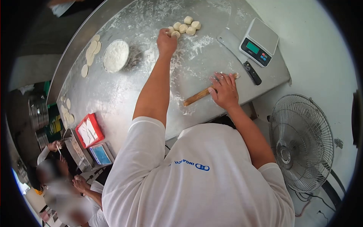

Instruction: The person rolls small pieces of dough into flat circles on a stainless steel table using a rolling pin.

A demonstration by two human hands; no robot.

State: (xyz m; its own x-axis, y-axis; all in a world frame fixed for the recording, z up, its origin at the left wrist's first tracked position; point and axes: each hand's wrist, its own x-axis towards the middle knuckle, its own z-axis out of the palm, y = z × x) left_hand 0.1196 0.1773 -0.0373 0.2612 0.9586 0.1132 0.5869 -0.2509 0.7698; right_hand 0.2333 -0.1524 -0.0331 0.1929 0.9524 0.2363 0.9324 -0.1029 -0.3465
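1. A floured steel table (pixel 113 94) is seen from above, its right edge ending just beyond a digital scale (pixel 259 41) and a cleaver (pixel 239 53), with a standing fan (pixel 302 142) set on the floor just off that corner.
2. Open, flour-dusted room is left across the middle of the table, between the bowl of flour (pixel 116 56) and the rolling pin (pixel 206 92); the near edge is met by the person's white shirt.
3. Flattened dough discs (pixel 92 47) are lined along the far-left rim, with more near the left edge beside a red tray (pixel 89 130).
4. The left hand (pixel 166 41) is stretched to the far side of the table, its fingers curled over one piece at the near end of a cluster of dough balls (pixel 186 26); how tightly the piece is pinched cannot be told.
5. The right hand (pixel 224 90) is laid flat with fingers spread on the right end of the rolling pin, which is pressed to the table close to the near edge, well apart from the dough balls.
6. Another person's hands are seen at lower left, below the table's edge.
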